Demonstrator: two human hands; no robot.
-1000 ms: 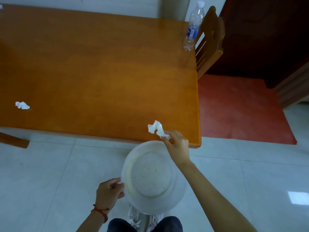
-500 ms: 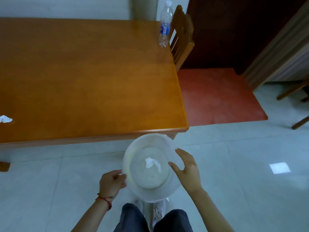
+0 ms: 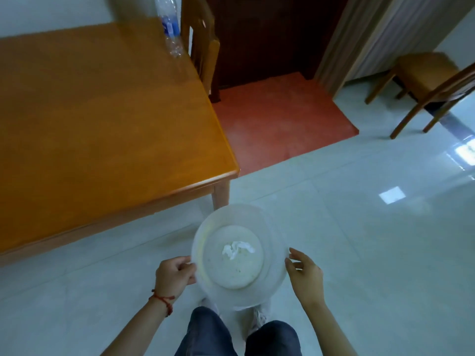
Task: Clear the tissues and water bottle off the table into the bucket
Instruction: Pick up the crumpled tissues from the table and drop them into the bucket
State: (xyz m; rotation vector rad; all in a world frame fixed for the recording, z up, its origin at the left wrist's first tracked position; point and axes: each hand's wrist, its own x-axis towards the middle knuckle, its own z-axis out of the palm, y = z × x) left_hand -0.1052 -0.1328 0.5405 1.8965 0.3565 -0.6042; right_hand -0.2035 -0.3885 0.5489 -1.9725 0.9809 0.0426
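Fingers of our left hand [image 3: 174, 274] clamp the bucket [image 3: 205, 242] rim for carrying; right hand [image 3: 304, 274] spreads beside it. Tissue [image 3: 237, 249] lies inside; bottle [image 3: 171, 29] stands at 11 o'clock on the table [image 3: 102, 124].

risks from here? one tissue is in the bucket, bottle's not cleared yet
1. The water bottle stands at the table's far corner, close to the edge beside a chair; a hasty reach might knock it off.
2. The bucket is pinched at its rim by the left hand; the right hand looks open beside it, so it could tip.
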